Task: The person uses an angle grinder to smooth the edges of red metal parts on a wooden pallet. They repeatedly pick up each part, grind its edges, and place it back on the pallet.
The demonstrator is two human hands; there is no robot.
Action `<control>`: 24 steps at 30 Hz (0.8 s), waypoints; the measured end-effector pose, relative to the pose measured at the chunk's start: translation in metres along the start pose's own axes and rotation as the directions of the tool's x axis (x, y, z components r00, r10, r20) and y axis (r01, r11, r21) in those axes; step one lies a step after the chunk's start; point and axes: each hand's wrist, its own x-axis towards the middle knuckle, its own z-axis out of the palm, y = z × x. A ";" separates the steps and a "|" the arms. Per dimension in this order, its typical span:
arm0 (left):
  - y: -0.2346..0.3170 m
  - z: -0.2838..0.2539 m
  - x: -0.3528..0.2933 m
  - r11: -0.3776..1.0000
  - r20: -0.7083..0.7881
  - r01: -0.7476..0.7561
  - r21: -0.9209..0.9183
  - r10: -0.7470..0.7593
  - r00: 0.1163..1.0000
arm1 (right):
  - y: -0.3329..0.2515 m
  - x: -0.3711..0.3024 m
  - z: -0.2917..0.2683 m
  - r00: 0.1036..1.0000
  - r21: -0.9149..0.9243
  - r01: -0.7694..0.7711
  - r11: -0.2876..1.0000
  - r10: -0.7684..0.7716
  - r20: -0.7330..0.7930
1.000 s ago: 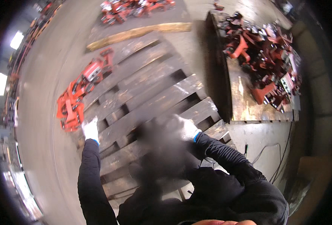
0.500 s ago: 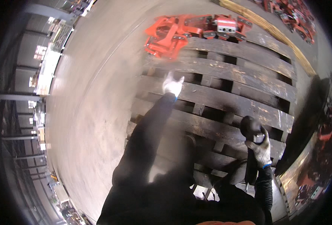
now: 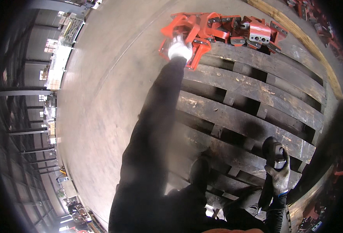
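Note:
My left hand, in a white knit glove, reaches far forward at the end of a black sleeve. Its fingers close on the near side of a red metal bracket in the pile; the fingertips are blurred and partly hidden. At lower right my right hand, gloved too, wraps round the head of a dark power tool that looks like an angle grinder. The tool's rounded black front points away from me, and a long black part runs back beside my wrist.
A dark wooden slatted pallet with wide gaps lies before me. More red metal parts sit on its far end. Beyond it lies a wooden beam, with further red parts past that. Concrete floor stretches to the left.
My left hand has moved forward from above the pallet, fingers spread, to the red bracket. My right hand still holds the grinder, now lower in the picture. The view has shifted.

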 end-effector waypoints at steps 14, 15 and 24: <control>0.024 0.023 0.036 0.976 0.186 0.198 0.091 -0.212 0.959 | -0.013 -0.001 -0.001 0.997 0.038 -0.064 0.997 0.066 -0.048; 0.012 0.019 0.030 0.980 0.124 0.199 0.014 -0.199 0.972 | -0.011 -0.003 -0.003 0.997 0.042 -0.058 0.997 0.060 -0.055; 0.056 -0.067 -0.129 0.402 0.157 0.082 -0.912 0.157 0.975 | 0.023 0.000 -0.009 0.990 0.064 0.091 0.994 -0.084 -0.110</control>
